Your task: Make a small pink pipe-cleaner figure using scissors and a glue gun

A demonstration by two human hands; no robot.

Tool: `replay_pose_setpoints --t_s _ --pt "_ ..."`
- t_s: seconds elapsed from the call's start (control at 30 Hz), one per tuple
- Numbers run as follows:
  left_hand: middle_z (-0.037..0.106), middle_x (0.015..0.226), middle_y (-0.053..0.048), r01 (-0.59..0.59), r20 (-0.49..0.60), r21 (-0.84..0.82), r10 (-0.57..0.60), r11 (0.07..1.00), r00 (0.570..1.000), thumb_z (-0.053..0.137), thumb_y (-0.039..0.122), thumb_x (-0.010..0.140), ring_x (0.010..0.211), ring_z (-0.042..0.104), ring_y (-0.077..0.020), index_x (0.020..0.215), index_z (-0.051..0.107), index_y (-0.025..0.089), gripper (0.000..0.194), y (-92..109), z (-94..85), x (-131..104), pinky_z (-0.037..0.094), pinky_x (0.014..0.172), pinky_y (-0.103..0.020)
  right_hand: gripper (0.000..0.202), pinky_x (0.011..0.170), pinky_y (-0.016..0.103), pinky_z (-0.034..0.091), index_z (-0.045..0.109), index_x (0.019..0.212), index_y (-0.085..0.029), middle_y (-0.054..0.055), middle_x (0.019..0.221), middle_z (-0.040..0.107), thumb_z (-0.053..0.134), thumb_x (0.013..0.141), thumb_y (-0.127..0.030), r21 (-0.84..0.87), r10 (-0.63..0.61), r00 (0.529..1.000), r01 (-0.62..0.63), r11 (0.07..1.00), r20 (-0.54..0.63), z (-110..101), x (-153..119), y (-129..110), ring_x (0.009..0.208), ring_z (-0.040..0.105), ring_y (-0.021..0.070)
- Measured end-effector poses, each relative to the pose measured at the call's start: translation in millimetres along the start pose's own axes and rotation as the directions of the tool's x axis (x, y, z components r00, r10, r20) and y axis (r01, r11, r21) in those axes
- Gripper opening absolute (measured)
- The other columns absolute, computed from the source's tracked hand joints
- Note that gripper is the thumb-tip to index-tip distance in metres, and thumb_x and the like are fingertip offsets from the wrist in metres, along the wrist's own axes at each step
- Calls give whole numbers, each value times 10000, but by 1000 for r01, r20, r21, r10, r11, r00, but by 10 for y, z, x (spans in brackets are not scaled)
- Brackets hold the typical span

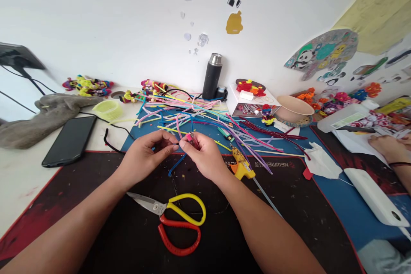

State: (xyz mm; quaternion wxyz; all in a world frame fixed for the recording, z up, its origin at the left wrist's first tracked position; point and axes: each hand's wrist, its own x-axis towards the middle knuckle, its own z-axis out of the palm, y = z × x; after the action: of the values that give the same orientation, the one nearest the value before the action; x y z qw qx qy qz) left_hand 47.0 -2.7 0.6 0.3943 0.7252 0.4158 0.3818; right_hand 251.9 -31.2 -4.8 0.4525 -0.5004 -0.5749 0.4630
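My left hand (150,152) and my right hand (205,154) meet above the front of the pipe cleaner pile. Thumb and forefinger of the left are pinched on a tiny dark piece, too small to name. A small pink and dark red craft piece (192,139) is held in my right fingers, partly hidden by them. Nearer me, scissors (162,209) with one yellow and one red handle lie on the black desk mat (128,239). Just right of my right hand rests a yellow glue gun (242,165). Behind both hands spread many coloured pipe cleaners (205,111).
A black phone (69,141) lies at left beside a grey branch-like object (51,113). Along the wall stand a black thermos (212,77), a white box (250,102) and a bowl (293,109). Another person's hand (390,150) is at far right, near a white bottle (348,117).
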Motion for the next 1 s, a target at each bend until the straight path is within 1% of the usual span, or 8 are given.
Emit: replay_pose_setpoints --t_s 0.2,0.33,0.43,0.63,0.83,0.9,1.0 --pt "784 902 -35 -25 -14 18 25 1000 1000 794 599 953 815 712 -214 963 785 221 379 12 -1 5 571 766 -310 306 649 290 346 688 932 -209 -43 758 532 700 940 -515 12 -1 1000 1 1000 4 -6 -1 -12 685 441 143" --pt "781 897 -31 2 -24 -12 -2 1000 1000 796 590 948 826 715 -216 952 769 223 368 -2 -17 10 572 773 -312 319 644 290 342 676 917 -214 -53 736 503 706 949 -530 18 -2 1000 2 1000 1 -11 -8 -18 666 416 138" --pt "779 895 -31 24 -31 -37 -25 999 999 814 621 925 826 717 -220 938 758 224 402 0 -26 17 573 775 -317 314 652 290 351 691 935 -213 -48 744 517 711 950 -526 23 -13 1000 14 1000 -5 -8 -8 -21 673 428 141" --pt "778 897 -43 46 11 -68 -45 997 999 824 687 903 838 715 -226 934 773 212 478 23 -16 20 573 796 -329 284 655 288 364 694 948 -211 -40 764 551 709 949 -494 28 -31 1000 30 999 8 -10 -10 -41 681 449 143" --pt "773 922 -41 68 53 -137 -62 988 997 856 635 908 871 700 -210 948 787 205 437 -11 -30 17 559 835 -313 296 656 289 357 677 928 -210 -32 778 556 701 943 -505 8 -16 1000 16 1000 7 -11 -6 -12 700 459 146" --pt "751 894 -27 77 36 -182 -72 980 997 865 624 908 821 663 -185 942 779 207 428 -12 -43 23 538 780 -288 295 651 289 352 673 926 -212 -36 770 542 700 943 -506 4 -10 1000 10 1000 14 -8 -3 -6 694 448 145" --pt "669 780 8 93 -4 -238 -97 967 995 838 648 929 692 555 -146 920 758 210 446 18 -53 38 465 648 -255 300 647 288 346 659 906 -216 -42 755 520 700 945 -510 11 -11 1000 11 1000 20 -6 -3 -8 685 431 142"
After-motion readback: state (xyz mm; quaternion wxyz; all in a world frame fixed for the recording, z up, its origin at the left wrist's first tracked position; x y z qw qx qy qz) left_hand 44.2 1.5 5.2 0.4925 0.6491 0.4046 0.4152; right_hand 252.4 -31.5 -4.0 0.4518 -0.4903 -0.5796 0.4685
